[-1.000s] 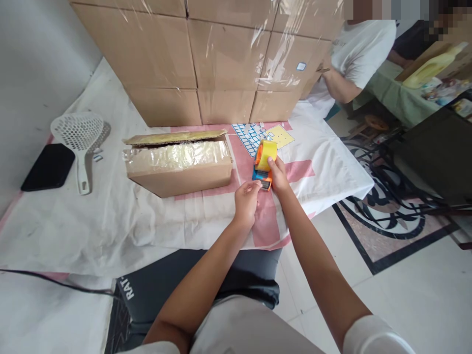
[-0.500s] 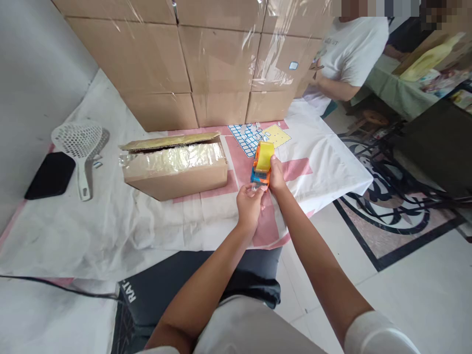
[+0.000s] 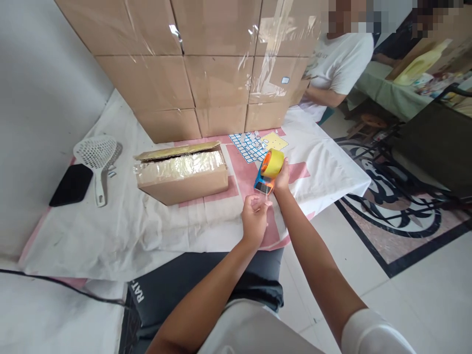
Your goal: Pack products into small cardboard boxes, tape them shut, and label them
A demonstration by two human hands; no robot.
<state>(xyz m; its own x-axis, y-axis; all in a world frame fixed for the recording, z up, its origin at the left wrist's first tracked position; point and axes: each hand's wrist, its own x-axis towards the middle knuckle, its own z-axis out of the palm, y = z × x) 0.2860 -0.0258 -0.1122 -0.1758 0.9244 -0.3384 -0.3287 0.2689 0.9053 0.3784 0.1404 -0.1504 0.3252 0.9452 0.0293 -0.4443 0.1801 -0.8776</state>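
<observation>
My right hand (image 3: 282,177) is wrapped round a tape dispenser (image 3: 273,164) with a yellow roll on a blue and orange frame, tilted over the table. My left hand (image 3: 255,220) pinches the clear loose end of the tape just below the dispenser's cutting edge. To the left of both hands lies a cardboard box (image 3: 184,184), with shiny tape along its upper side and a flap standing slightly up. Behind the dispenser, a sheet of blue-edged white stickers (image 3: 248,147) and a yellow backing piece (image 3: 275,141) rest on the cloth.
Stacked cardboard boxes (image 3: 221,81) wall off the table's far side. A white slotted scoop (image 3: 98,152) and a black flat object (image 3: 72,186) lie at left. Beyond the boxes sits a person in a white shirt (image 3: 341,61). The white and pink tablecloth (image 3: 332,162) ends at right.
The dispenser has turned and tilted in my right hand, and its roll shows more to the right. My left fingers have drawn slightly down from it. The whole view has shifted a little.
</observation>
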